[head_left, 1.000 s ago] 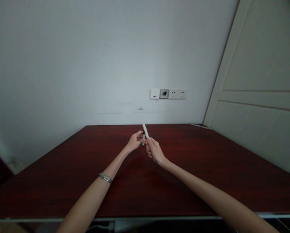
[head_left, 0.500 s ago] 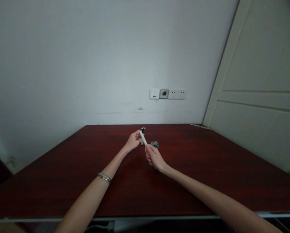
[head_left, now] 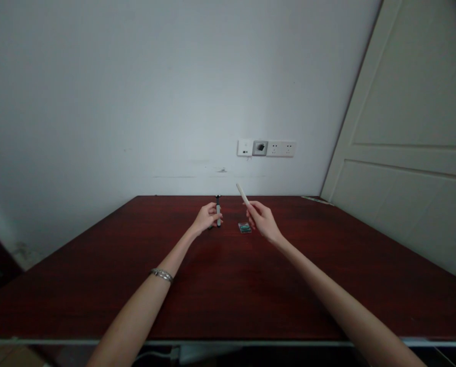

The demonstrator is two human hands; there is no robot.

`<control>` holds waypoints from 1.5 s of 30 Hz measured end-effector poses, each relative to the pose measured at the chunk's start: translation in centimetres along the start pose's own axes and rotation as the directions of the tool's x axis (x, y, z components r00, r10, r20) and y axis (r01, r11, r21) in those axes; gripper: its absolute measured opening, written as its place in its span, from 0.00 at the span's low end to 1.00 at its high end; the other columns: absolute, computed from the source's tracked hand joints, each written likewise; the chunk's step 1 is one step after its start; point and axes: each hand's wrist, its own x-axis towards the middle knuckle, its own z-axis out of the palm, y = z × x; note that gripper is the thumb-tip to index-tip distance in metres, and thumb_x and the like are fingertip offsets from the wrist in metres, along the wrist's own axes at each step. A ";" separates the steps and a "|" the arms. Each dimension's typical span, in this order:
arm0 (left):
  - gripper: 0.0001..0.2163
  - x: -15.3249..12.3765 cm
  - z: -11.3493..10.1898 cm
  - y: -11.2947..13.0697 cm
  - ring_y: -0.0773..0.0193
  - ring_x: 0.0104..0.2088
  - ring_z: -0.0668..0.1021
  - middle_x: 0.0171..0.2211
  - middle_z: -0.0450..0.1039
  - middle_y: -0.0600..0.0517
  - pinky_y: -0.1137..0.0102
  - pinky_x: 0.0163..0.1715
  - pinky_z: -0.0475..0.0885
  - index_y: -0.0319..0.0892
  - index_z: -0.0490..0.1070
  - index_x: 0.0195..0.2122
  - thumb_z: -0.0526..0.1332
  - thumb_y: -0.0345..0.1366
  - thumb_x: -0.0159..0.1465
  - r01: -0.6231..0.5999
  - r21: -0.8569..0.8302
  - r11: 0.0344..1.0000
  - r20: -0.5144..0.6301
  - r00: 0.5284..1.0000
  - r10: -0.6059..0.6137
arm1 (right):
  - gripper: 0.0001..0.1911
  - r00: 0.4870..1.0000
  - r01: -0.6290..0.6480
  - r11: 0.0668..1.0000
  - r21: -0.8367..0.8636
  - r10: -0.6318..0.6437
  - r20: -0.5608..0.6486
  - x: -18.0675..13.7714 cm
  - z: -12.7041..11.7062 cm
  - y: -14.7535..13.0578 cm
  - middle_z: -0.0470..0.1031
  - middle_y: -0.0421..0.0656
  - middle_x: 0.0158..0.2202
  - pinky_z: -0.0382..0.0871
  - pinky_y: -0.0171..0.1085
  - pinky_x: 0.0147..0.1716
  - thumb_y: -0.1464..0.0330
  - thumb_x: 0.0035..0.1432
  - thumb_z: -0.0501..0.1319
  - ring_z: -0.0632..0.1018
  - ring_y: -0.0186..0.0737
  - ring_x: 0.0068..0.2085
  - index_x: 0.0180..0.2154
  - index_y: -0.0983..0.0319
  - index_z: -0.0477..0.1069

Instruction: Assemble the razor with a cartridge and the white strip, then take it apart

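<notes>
My left hand [head_left: 206, 218] is closed around a thin dark stick-like tool [head_left: 218, 210], held upright with a small dark head at its top. My right hand [head_left: 263, 219] is closed on a slim white stick or cap [head_left: 242, 193] that points up and to the left. The two hands are apart, over the far middle of a dark red wooden table [head_left: 228, 285]. A small green and grey packet [head_left: 244, 227] lies on the table between them, just left of my right hand. I wear a silver bracelet [head_left: 161, 275] on my left wrist.
A white wall stands behind the table, with a row of wall sockets [head_left: 266, 148] above its far edge. A pale door [head_left: 411, 142] runs along the right side. The table's near edge [head_left: 228, 340] is close to me.
My hands were together on the two pieces. They have drawn apart: my right hand carried the white piece up and right, my left hand kept the dark tool. The packet came into sight.
</notes>
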 end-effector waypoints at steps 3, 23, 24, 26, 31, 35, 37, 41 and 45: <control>0.09 0.0 -0.3 -0.1 0.66 0.24 0.77 0.27 0.71 0.52 0.76 0.19 0.70 0.39 0.62 0.37 0.59 0.27 0.54 0.032 0.010 0.999 -0.011 0.999 -0.032 | 0.19 1.000 -0.002 0.976 -0.219 -0.004 -0.026 0.8 -1.6 1.3 0.67 0.38 0.21 0.59 0.30 0.15 0.56 0.53 0.55 0.65 0.28 0.16 0.37 0.65 0.70; 0.10 0.2 -0.1 -0.5 0.64 0.24 0.78 0.28 0.72 0.50 0.76 0.18 0.71 0.39 0.63 0.37 0.61 0.29 0.54 0.050 0.048 0.998 0.013 0.999 -0.050 | 0.11 0.982 -0.047 0.698 -0.715 0.164 0.095 -0.1 -2.5 4.9 0.77 0.42 0.27 0.61 0.31 0.28 0.69 0.48 0.59 0.75 0.37 0.30 0.32 0.61 0.78; 0.10 0.2 -0.1 -0.4 0.64 0.24 0.78 0.28 0.72 0.50 0.76 0.18 0.70 0.39 0.63 0.37 0.61 0.29 0.54 0.050 0.051 0.997 0.013 0.999 -0.051 | 0.10 0.979 -0.056 0.696 -0.716 0.180 0.098 -0.2 -2.4 5.0 0.77 0.42 0.28 0.62 0.31 0.28 0.69 0.47 0.59 0.75 0.38 0.30 0.32 0.61 0.78; 0.10 0.2 -0.1 -0.4 0.64 0.24 0.78 0.28 0.72 0.50 0.77 0.18 0.70 0.39 0.63 0.37 0.61 0.29 0.54 0.047 0.053 0.997 0.015 0.999 -0.048 | 0.10 0.971 -0.072 0.693 -0.717 0.214 0.109 -0.5 -2.1 5.1 0.77 0.42 0.27 0.62 0.32 0.28 0.69 0.46 0.59 0.75 0.39 0.31 0.31 0.61 0.78; 0.10 0.3 -0.1 -0.5 0.64 0.24 0.78 0.29 0.72 0.50 0.76 0.18 0.70 0.39 0.63 0.37 0.60 0.28 0.54 0.058 0.049 0.997 0.019 0.998 -0.059 | 0.09 0.955 -0.093 0.677 -0.730 0.267 0.127 -1.2 -1.3 4.9 0.76 0.41 0.24 0.62 0.32 0.28 0.67 0.45 0.60 0.75 0.39 0.29 0.29 0.62 0.78; 0.09 0.3 0.0 -0.5 0.63 0.25 0.78 0.28 0.72 0.50 0.75 0.17 0.71 0.39 0.63 0.37 0.59 0.28 0.55 0.062 0.059 0.996 0.018 0.998 -0.063 | 0.09 0.946 -0.079 0.669 -0.739 0.283 0.156 -1.6 -0.8 4.6 0.75 0.41 0.24 0.61 0.32 0.26 0.66 0.44 0.61 0.74 0.38 0.28 0.29 0.62 0.77; 0.09 0.3 0.0 -0.5 0.62 0.25 0.78 0.29 0.72 0.50 0.75 0.17 0.71 0.39 0.63 0.37 0.59 0.28 0.55 0.063 0.065 0.996 0.019 0.998 -0.065 | 0.09 0.941 -0.070 0.665 -0.744 0.291 0.171 -1.7 -0.5 4.4 0.75 0.41 0.25 0.61 0.32 0.27 0.66 0.44 0.62 0.74 0.38 0.28 0.30 0.62 0.77; 0.09 0.3 0.0 -0.5 0.63 0.25 0.78 0.29 0.72 0.50 0.75 0.17 0.71 0.39 0.63 0.37 0.59 0.28 0.54 0.074 0.070 0.995 0.019 0.997 -0.075 | 0.11 0.935 -0.060 0.667 -0.742 0.298 0.192 -1.9 -0.3 4.1 0.76 0.42 0.26 0.61 0.32 0.27 0.67 0.44 0.63 0.75 0.37 0.28 0.32 0.61 0.77; 0.09 0.3 0.0 -0.5 0.64 0.25 0.78 0.27 0.71 0.51 0.75 0.18 0.71 0.38 0.63 0.36 0.60 0.28 0.54 0.081 0.065 0.995 0.026 0.996 -0.083 | 0.09 0.935 -0.054 0.615 -0.787 0.308 0.177 -2.1 -0.2 3.8 0.76 0.42 0.27 0.61 0.32 0.27 0.67 0.44 0.63 0.75 0.38 0.29 0.31 0.61 0.77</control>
